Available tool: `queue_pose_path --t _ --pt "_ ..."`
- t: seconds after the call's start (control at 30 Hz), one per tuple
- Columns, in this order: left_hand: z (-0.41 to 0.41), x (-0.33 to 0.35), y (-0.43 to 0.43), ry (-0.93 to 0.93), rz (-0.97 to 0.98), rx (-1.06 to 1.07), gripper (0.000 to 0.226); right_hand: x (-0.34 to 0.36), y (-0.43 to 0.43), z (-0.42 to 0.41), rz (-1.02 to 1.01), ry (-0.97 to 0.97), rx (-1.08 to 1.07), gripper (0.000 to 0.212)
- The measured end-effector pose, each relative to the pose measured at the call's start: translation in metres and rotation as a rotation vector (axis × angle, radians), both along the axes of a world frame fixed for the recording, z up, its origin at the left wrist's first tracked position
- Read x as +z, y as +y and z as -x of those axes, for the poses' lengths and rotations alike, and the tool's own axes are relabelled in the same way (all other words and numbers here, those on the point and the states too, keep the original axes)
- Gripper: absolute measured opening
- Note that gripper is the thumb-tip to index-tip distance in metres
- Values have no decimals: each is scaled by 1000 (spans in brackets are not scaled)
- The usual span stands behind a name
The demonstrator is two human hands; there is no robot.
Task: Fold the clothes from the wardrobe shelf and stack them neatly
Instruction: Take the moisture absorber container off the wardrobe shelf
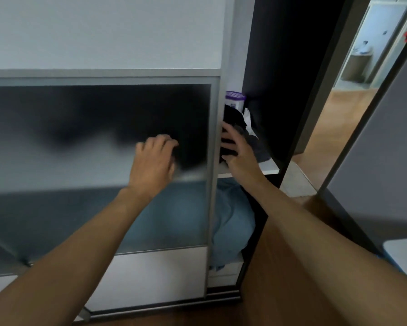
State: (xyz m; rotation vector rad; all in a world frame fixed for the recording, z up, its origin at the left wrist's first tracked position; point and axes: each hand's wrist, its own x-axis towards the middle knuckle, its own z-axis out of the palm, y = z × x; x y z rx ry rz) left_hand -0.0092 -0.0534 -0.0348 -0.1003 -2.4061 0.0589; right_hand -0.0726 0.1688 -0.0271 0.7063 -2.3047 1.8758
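At centre right of the frame, the right hand (239, 151) reaches into the wardrobe's open gap and grips the dark clothes (232, 116) piled on the white shelf (271, 167). Mid-frame, the left hand (153, 161) is curled against the frosted sliding door (80, 149), holding nothing.

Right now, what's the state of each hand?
Left hand: closed, fingers curled, holding nothing, at the frosted door.
Right hand: closed, gripping the dark clothes on the shelf.
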Motion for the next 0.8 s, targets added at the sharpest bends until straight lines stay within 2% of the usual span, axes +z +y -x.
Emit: queue_pose_path --t 0.03,0.07,0.13,0.23,0.37,0.47,0.6,0.8 --pt "4 6 13 -84 -56 -5 24 2 5 4 -107 14 60 82" --pt "10 11 25 -181 -94 22 21 3 11 7 -228 51 110 83" --pt "24 17 44 -325 -105 120 41 -1 24 14 -466 144 139 81" --pt "39 24 49 -328 -210 242 57 -14 48 38 -667 146 17 69" --pt "40 23 22 -273 -306 368 43 -36 78 77 -951 -18 -139 64" --pt "35 16 7 -246 -332 411 39 -56 84 90 -1046 -67 -160 65" --pt "25 15 -14 -257 -405 511 41 -77 79 87 -1084 -9 -203 70" --pt "5 11 -35 -264 -447 672 41 -71 75 85 -1162 -2 -185 70"
